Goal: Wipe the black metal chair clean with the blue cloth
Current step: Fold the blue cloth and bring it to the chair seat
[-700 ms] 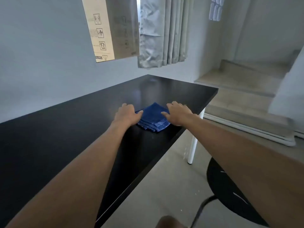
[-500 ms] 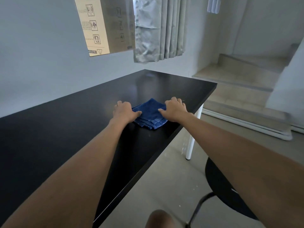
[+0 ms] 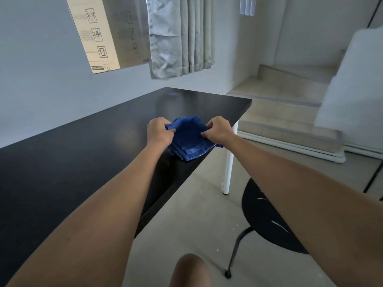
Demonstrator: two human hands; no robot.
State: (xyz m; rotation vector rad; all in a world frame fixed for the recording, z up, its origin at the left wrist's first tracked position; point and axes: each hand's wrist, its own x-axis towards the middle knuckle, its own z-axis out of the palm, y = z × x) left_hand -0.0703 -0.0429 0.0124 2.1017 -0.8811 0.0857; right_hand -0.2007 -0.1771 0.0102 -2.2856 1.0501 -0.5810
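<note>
The folded blue cloth lies at the near edge of the black table, its lower corner hanging slightly past the edge. My left hand pinches its left side and my right hand pinches its right side, lifting the upper folds. The black metal chair stands on the floor at the lower right, below my right forearm, which hides part of its round seat. One thin leg with a foot shows.
A white table leg stands next to the chair. Tiled steps rise at the back right. Grey curtains and a cardboard box are against the wall behind the table. My knee shows at the bottom.
Both hands went from resting flat beside the cloth to gripping its edges. The cloth has slid toward the table's near edge and its top has risen.
</note>
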